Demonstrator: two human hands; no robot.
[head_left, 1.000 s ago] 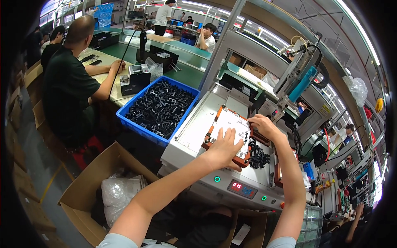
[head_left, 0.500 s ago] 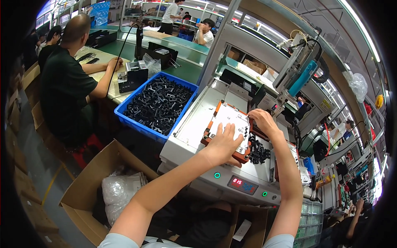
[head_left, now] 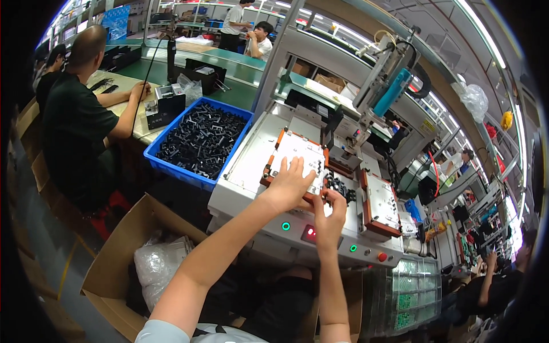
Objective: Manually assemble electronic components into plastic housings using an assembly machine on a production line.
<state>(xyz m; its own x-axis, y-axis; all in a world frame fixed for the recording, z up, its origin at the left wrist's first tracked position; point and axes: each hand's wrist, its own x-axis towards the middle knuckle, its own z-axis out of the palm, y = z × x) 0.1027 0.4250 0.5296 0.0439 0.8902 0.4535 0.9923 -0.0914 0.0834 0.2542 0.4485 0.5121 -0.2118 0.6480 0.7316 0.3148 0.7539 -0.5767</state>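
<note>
A white panel [head_left: 296, 147] with small dark fittings lies in an orange-brown fixture [head_left: 267, 172] on the white machine bed. My left hand [head_left: 287, 187] rests on the panel's near part, fingers stretched out and flat. At the fixture's near right corner is my right hand [head_left: 330, 216], its thumb and forefinger drawn together. Whatever sits between those fingertips is too small and covered to make out. Just beyond the right hand, a small heap of black plastic parts [head_left: 339, 184] lies against the fixture's right side.
A second orange fixture holding a white panel [head_left: 382, 197] stands to the right. Above the bed rises a teal cylinder tool head [head_left: 392, 92]. A blue bin [head_left: 150, 153] full of black parts, an open cardboard box [head_left: 111, 257] and a seated co-worker [head_left: 74, 131] are left.
My right hand has come from the fixture's far right corner to its near right corner. The left hand stays flat on the panel. The whole view has shifted somewhat.
</note>
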